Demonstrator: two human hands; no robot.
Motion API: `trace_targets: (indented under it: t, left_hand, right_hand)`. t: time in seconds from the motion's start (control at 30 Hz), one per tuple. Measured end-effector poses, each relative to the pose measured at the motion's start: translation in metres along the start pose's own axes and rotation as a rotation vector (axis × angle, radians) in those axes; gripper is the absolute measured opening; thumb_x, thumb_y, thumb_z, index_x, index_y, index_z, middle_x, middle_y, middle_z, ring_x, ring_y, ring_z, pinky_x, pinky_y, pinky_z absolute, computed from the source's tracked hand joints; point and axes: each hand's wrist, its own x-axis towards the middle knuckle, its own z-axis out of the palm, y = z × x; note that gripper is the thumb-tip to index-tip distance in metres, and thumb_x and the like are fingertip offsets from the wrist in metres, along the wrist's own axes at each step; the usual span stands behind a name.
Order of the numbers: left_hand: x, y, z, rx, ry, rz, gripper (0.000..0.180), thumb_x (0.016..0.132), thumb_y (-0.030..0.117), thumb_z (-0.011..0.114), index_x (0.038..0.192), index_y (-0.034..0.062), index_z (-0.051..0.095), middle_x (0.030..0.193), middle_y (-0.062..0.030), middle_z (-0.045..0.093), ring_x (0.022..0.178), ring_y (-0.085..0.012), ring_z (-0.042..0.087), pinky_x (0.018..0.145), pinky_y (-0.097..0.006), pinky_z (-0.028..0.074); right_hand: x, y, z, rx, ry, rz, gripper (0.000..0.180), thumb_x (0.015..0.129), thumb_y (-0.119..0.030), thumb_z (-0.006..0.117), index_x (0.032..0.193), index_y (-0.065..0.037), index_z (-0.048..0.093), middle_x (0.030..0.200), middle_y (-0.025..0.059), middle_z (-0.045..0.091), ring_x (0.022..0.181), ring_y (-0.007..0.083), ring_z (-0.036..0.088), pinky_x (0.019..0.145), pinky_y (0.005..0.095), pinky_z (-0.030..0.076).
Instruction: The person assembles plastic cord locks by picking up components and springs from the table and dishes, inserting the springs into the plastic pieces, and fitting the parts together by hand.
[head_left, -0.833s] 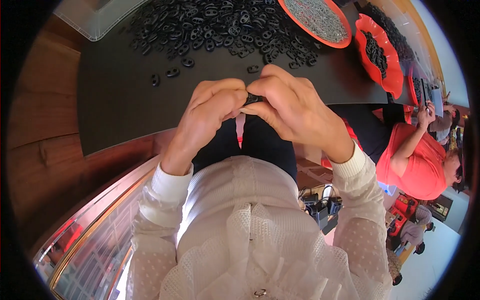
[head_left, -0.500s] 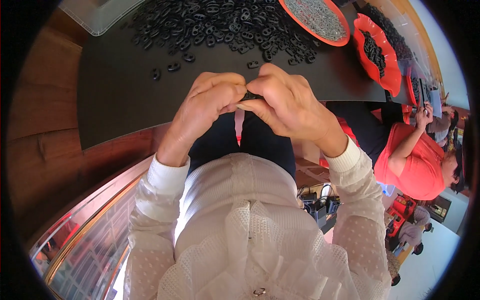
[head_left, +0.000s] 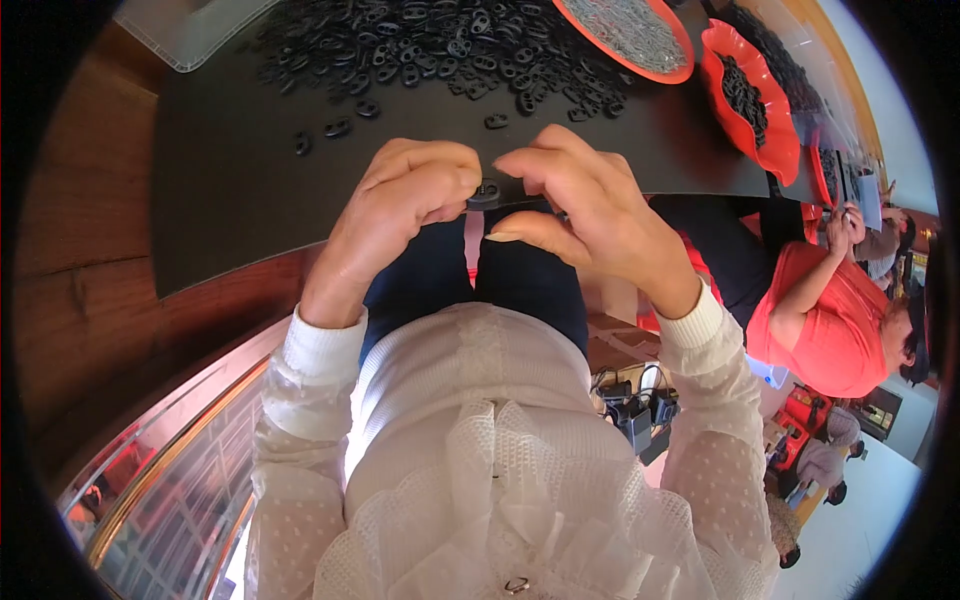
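Black and plastic-looking, the small oval piece [head_left: 485, 193] at upper centre of the frame sits pinched in the left hand [head_left: 402, 192], likely light, stiff and best held by its rim, while the right hand [head_left: 598, 208] gapes beside it.

"What do we count?"
"One left hand [head_left: 418, 190], one right hand [head_left: 590, 205], one held black piece [head_left: 484, 195]."
"And red dishes [head_left: 781, 145]?"
"We see three, plus one black heap [head_left: 420, 45], its pieces too many to count."
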Motion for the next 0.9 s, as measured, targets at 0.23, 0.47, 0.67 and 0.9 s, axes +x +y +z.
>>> trace_targets:
  t: [0.23,0.47,0.67,0.9]
  left_hand:
    - [-0.002,0.006,0.001,0.114,0.008,-0.038,0.022,0.075,0.013,0.048,0.059,0.0039,0.036,0.056,0.0031,0.03,0.054,-0.0058,0.027,0.049,-0.027,0.02]
    - [0.001,0.0,0.005,0.143,0.02,0.083,0.022,0.076,0.013,0.048,0.061,0.0016,0.039,0.055,0.0017,0.032,0.053,-0.0073,0.029,0.049,-0.028,0.022]
    - [0.003,0.001,0.001,0.176,0.108,0.015,0.02,0.078,0.011,0.054,0.064,-0.0027,0.051,0.057,-0.0007,0.044,0.054,-0.0087,0.043,0.05,-0.027,0.031]
    - [-0.006,-0.018,0.013,0.061,0.421,0.0,0.018,0.077,0.011,0.057,0.075,-0.0056,0.063,0.06,-0.0052,0.051,0.06,-0.0098,0.047,0.052,-0.026,0.033]
  right_hand:
    - [0.008,0.004,0.008,-0.018,0.02,-0.117,0.031,0.072,-0.022,0.075,0.087,-0.004,0.056,0.077,0.0086,0.049,0.059,0.0269,0.056,0.049,0.0351,0.046]
    - [0.014,0.002,0.003,-0.002,0.029,-0.115,0.023,0.075,-0.017,0.071,0.078,-0.004,0.052,0.075,0.0079,0.046,0.06,0.0243,0.056,0.048,0.0344,0.046]
    - [0.015,0.007,-0.004,-0.024,-0.007,-0.105,0.026,0.078,-0.023,0.069,0.075,-0.003,0.052,0.076,0.0095,0.046,0.059,0.0263,0.057,0.05,0.0348,0.048]
    - [0.009,0.003,-0.003,-0.055,0.075,-0.109,0.033,0.07,-0.024,0.075,0.081,-0.003,0.053,0.075,0.0072,0.043,0.057,0.0227,0.052,0.049,0.0333,0.044]
